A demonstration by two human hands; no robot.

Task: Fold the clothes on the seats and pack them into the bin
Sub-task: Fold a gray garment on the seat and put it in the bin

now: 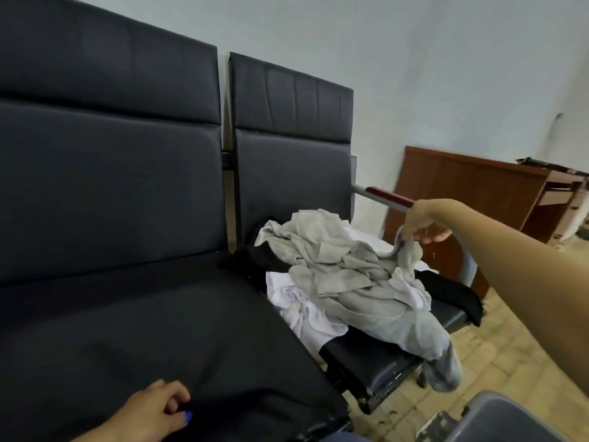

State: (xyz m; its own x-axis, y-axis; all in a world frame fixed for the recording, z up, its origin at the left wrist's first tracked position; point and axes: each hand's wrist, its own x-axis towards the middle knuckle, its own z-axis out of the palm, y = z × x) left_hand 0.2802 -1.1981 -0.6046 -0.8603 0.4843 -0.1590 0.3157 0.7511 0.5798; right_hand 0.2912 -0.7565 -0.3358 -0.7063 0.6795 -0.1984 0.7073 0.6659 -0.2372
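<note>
A heap of clothes lies on the right seat point(376, 355): a crumpled grey garment point(347, 275) on top, a white one point(306, 311) under it and black pieces point(452, 291) at the sides. My right hand point(424, 226) reaches over the heap and pinches a raised fold of the grey garment. A black garment point(191, 339) is spread flat over the near left seat. My left hand point(159, 409) rests at its front edge, fingers curled on the black cloth. A grey bin point(510, 419) shows at the bottom right corner.
Dark padded seat backs point(111, 170) stand against a pale wall. A metal armrest with a red pad point(385, 196) sticks out right of the heap. A brown wooden desk point(478, 193) stands further right on a tiled floor point(497, 352).
</note>
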